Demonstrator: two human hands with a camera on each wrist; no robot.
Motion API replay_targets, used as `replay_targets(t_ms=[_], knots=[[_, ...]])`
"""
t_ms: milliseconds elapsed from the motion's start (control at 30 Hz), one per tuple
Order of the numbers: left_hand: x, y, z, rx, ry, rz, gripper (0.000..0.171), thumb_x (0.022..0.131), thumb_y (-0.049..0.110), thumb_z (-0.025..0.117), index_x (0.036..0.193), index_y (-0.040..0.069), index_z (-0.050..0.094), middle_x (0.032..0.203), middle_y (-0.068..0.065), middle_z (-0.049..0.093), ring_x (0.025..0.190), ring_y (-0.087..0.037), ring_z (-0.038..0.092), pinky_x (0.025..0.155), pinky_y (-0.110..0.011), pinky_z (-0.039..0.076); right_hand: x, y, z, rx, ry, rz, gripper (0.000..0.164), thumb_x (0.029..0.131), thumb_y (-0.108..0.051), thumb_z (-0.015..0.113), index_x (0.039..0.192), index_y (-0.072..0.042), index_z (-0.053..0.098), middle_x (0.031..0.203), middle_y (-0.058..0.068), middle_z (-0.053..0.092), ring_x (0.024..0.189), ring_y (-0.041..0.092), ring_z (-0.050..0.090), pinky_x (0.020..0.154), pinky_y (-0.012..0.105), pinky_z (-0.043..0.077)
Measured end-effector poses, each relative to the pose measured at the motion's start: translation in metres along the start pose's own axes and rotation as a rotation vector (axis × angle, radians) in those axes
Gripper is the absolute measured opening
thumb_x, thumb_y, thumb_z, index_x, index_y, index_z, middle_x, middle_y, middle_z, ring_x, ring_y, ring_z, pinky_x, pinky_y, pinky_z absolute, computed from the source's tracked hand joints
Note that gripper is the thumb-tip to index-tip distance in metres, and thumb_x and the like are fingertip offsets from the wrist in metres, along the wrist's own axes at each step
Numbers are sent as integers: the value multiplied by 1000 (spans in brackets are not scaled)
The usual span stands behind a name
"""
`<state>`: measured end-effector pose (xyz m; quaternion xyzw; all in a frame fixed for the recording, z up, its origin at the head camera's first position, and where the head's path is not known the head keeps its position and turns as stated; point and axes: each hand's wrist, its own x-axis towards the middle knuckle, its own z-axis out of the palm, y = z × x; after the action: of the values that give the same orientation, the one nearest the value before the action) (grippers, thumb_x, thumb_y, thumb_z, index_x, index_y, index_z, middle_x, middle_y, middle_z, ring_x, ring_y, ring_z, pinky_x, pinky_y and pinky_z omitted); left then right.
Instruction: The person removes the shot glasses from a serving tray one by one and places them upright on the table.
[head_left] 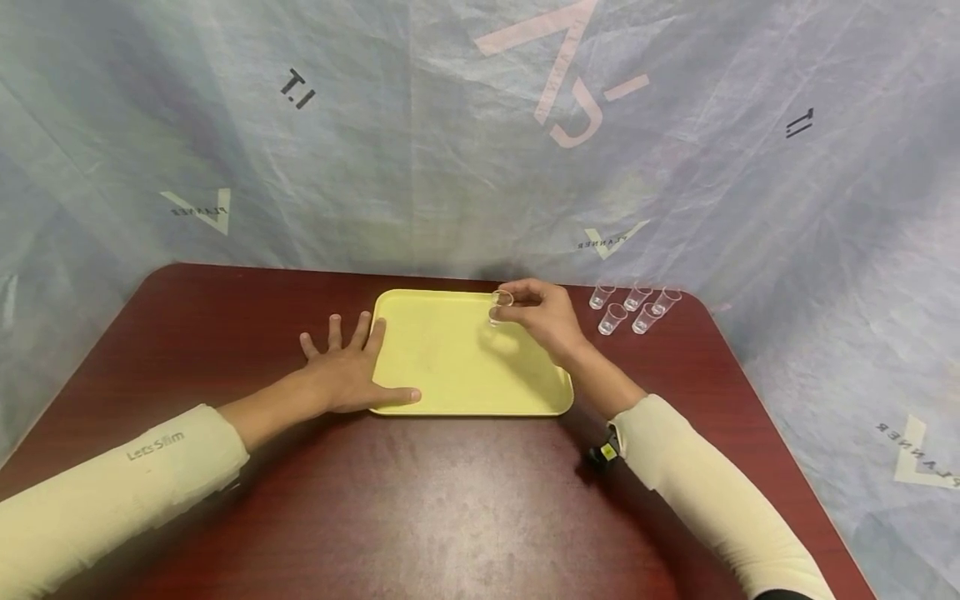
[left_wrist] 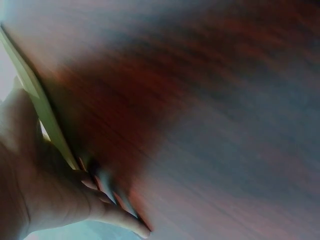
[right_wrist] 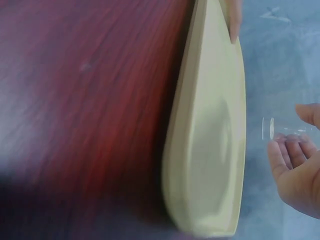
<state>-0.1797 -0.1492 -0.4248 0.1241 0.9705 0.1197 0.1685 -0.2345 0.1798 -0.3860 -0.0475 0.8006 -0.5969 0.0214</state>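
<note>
A yellow tray (head_left: 435,367) lies flat on the dark red table. My left hand (head_left: 339,377) is spread at its left end, thumb over the near left corner and the other fingers reaching along the left rim. In the left wrist view the tray's edge (left_wrist: 46,112) runs beside the thumb. Above the tray's far right part, my right hand (head_left: 551,323) pinches a small clear shot glass (head_left: 497,308) between thumb and fingers. The right wrist view shows this shot glass (right_wrist: 280,130) raised above the tray, its base toward the tray.
Several more clear shot glasses (head_left: 637,308) stand at the table's (head_left: 450,500) far right corner, to the right of the tray. A grey printed sheet (head_left: 360,167) hangs behind the table and along its sides.
</note>
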Motion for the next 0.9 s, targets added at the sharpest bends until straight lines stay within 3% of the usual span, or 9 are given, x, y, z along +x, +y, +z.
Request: replay_targets(t_ms=[233, 700, 900], knots=[[0, 0, 2, -23, -2, 9, 152, 81, 109, 53, 183, 13, -6, 190, -22, -12, 169, -66, -16, 118, -99, -6, -11, 9, -25, -31, 25, 32, 44, 89, -12, 95, 130, -4, 81, 108, 0, 84, 102, 10, 78, 90, 22, 62], [-1, 0, -1, -18, -1, 4, 152, 81, 108, 54, 183, 13, -7, 190, -22, -12, 169, -65, -16, 118, -99, -7, -28, 23, -71, -56, 84, 64, 50, 92, -17, 94, 137, -1, 77, 105, -14, 81, 102, 5, 76, 90, 19, 60], [-1, -1, 0, -10, -5, -1, 153, 81, 109, 54, 183, 12, -7, 190, -22, -11, 169, -65, -15, 118, -99, -5, -35, 29, -86, -17, 109, 66, 47, 94, -12, 92, 136, 1, 76, 101, -19, 81, 100, 1, 78, 91, 18, 61]])
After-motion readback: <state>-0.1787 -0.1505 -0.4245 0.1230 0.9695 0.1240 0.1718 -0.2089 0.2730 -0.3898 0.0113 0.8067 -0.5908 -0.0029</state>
